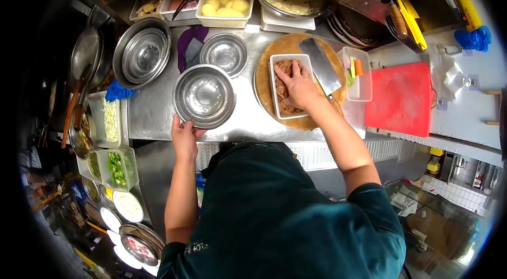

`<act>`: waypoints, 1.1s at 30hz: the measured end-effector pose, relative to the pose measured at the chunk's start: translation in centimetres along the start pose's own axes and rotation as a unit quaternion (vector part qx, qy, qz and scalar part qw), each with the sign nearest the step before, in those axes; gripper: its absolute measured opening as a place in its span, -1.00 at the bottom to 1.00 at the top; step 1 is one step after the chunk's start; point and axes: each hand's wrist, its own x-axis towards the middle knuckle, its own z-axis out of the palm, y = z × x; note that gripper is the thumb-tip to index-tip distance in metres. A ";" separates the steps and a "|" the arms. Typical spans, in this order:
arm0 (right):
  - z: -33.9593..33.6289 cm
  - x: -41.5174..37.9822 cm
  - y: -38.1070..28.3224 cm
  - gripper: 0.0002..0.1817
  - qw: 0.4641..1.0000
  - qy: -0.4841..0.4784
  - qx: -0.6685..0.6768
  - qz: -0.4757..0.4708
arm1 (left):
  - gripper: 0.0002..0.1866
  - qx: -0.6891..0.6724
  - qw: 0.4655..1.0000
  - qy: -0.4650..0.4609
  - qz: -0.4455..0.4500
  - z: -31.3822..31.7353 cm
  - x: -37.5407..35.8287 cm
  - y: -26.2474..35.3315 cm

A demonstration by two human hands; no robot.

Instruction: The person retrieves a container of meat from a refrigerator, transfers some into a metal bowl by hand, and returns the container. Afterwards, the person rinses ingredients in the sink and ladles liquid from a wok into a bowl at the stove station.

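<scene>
My left hand grips the near rim of a shiny steel mixing bowl, thumb and fingers closed on its edge. Nothing shows inside the bowl. My right hand reaches into a white rectangular container of sliced brown meat; its visible fingers are spread and touch the meat. The container rests on a round wooden chopping board. Beside it on the board lies a cleaver, its blade pointing away from me and its handle partly behind my right forearm.
A second steel bowl and a purple-grey cloth lie behind the held bowl. Nested bowls stand left. Right are a clear tub with cut vegetables and a red cutting board. A potato container sits under the shelf.
</scene>
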 end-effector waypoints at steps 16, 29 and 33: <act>1.1 -1.2 1.6 -0.21 0.985 0.145 0.094 -0.026 | -0.69 0.058 0.997 -0.034 0.044 9.8 -4.3 1.2; 0.2 -1.9 2.5 -0.48 0.957 0.118 0.263 -0.006 | -0.58 0.109 0.992 -0.019 0.065 11.1 -4.6 1.7; -0.8 -2.0 3.4 -0.51 0.944 0.138 0.299 -0.026 | -0.53 0.127 0.990 -0.007 0.063 11.3 -4.0 1.9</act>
